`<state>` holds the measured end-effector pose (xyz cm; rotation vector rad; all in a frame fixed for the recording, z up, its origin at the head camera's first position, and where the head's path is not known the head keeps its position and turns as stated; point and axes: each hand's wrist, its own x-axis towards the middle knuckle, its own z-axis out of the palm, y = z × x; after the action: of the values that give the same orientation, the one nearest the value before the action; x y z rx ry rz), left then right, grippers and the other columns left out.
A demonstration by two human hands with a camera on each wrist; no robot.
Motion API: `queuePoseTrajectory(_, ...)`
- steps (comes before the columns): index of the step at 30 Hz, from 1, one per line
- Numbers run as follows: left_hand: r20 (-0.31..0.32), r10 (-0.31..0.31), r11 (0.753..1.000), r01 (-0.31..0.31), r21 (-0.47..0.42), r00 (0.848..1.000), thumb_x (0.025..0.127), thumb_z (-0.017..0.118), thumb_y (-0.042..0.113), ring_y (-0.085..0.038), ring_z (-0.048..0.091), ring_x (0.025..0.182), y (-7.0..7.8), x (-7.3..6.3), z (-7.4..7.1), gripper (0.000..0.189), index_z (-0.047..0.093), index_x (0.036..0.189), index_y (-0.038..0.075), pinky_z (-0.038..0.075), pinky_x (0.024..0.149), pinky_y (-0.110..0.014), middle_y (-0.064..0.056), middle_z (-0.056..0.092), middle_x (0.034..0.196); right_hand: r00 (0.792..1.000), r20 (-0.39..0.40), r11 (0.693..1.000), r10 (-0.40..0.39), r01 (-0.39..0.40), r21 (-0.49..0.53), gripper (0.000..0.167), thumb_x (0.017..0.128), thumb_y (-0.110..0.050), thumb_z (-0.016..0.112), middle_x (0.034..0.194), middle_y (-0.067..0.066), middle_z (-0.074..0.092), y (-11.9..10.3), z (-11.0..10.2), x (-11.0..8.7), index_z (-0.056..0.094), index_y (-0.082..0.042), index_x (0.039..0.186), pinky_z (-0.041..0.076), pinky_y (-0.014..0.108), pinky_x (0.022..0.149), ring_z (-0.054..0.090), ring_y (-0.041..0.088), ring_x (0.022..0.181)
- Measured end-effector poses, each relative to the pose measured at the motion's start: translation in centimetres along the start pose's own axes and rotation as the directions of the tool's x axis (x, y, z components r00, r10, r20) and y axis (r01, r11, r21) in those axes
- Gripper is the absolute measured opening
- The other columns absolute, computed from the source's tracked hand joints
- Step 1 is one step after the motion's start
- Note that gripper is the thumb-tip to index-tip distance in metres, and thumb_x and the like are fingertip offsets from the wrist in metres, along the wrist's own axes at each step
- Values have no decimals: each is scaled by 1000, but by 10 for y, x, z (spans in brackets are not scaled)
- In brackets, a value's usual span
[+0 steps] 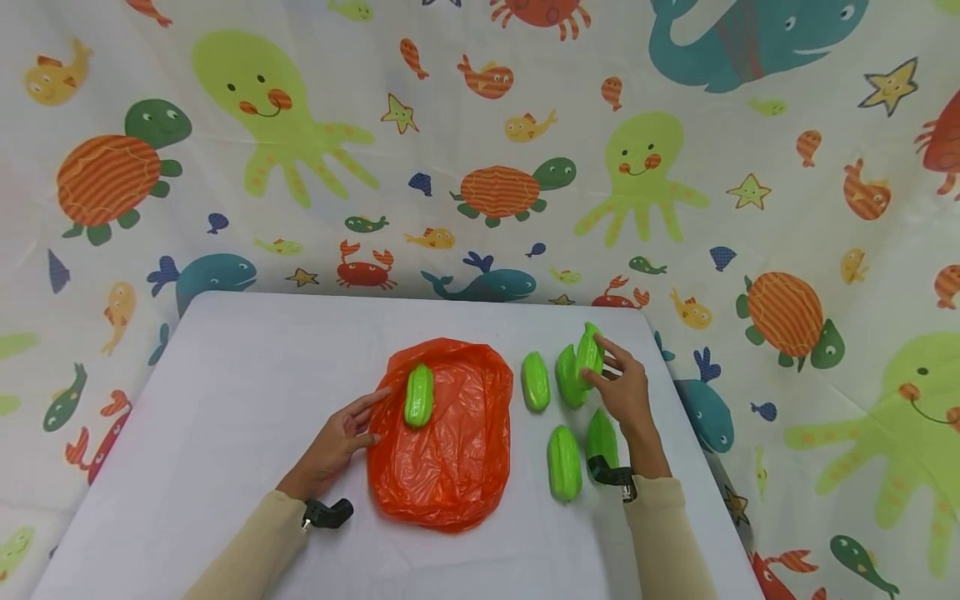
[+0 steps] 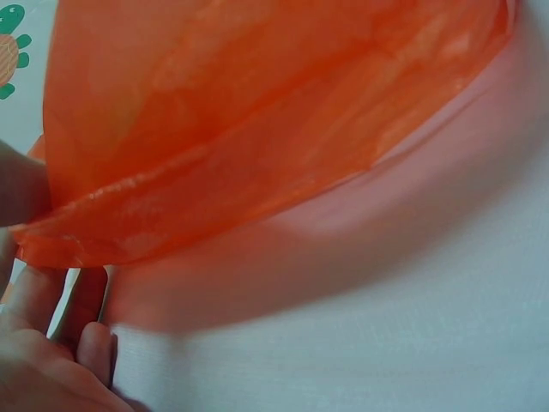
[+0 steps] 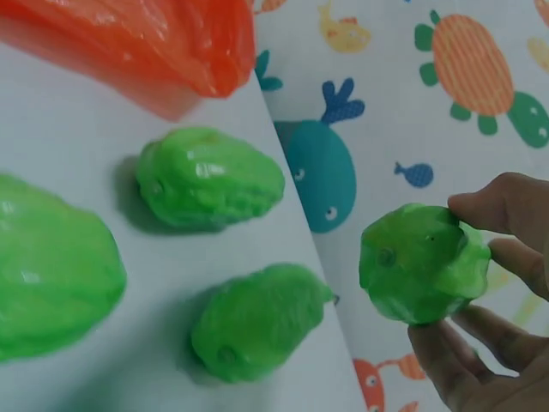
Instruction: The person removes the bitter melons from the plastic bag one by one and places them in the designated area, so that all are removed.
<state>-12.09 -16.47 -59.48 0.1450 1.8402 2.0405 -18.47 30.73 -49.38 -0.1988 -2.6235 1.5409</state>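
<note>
A red plastic bag lies spread on the white table, and one glossy green ridged gourd sits on its upper left part. My left hand holds the bag's left edge; in the left wrist view the thin orange-red rim passes between thumb and fingers. On the right, my right hand grips another green gourd between thumb and fingertips. The right wrist view shows this gourd end-on, apart from the table. Beneath and beside it, a similar gourd lies on the table.
More green gourds lie right of the bag: one near its upper right edge, one lower down, and one by the right wrist. Behind the white table hangs a cloth printed with sea animals.
</note>
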Motion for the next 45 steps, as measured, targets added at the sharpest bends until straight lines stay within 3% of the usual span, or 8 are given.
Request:
queuePoseTrajectory(2,2,4,1000,-4,1,1000,97,68,-1,-40,25,161,0,0,0,77,36,166,13,50,108,-15,-15,29,175,1000,3,1000,10,-10,-7,68,95,-5,77,167,14,43,4,-5,4,54,-22,158,48,57,118,51,39,145)
queuePoseTrajectory(5,4,4,1000,-4,0,1000,97,68,-1,-38,28,161,1,-1,0,77,37,166,13,50,107,-15,-16,29,175,1000,7,999,29,-29,-19,68,95,-6,77,167,13,43,11,-12,11,55,-23,157,48,57,117,51,39,144)
queuePoseTrajectory(13,11,17,1000,-17,-3,1000,97,67,-2,-6,45,150,-2,-1,-1,76,37,165,12,51,107,-15,-17,28,175,996,47,996,72,-69,-56,68,97,-8,75,168,14,42,29,-27,27,52,-24,159,45,57,121,49,40,147)
queuePoseTrajectory(20,20,32,999,-32,-9,999,97,66,-2,-17,42,155,-1,-2,-1,76,35,166,11,51,107,-16,-17,28,175,993,75,994,90,-84,-74,70,97,-7,75,169,16,41,38,-35,37,50,-22,160,46,59,119,49,41,147)
queuePoseTrajectory(27,3,18,1000,-18,-6,1000,97,66,-2,-4,47,148,0,-2,-1,76,37,165,12,51,107,-16,-17,29,175,984,103,984,147,-135,-113,69,98,-9,74,170,20,37,47,-40,45,48,-22,161,44,64,119,45,47,150)
queuePoseTrajectory(33,10,26,1000,-26,-5,1000,98,65,-3,-14,43,154,0,-2,-1,76,36,166,12,51,107,-17,-17,28,175,975,135,978,179,-160,-137,67,100,-8,71,171,19,37,61,-45,50,47,-18,162,40,63,122,43,47,152)
queuePoseTrajectory(40,7,25,1000,-24,-16,1000,97,65,-4,5,50,140,0,-2,-1,76,36,165,12,52,106,-17,-18,29,175,964,154,969,216,-193,-154,67,100,-5,69,172,21,33,71,-46,55,46,-16,162,37,65,124,39,49,153)
queuePoseTrajectory(45,21,39,999,-38,-29,999,97,64,-5,2,50,142,1,-2,0,76,34,166,9,51,108,-16,-19,29,174,960,150,964,237,-213,-158,68,100,-1,67,174,20,30,78,-45,60,45,-15,162,35,64,125,37,48,155)
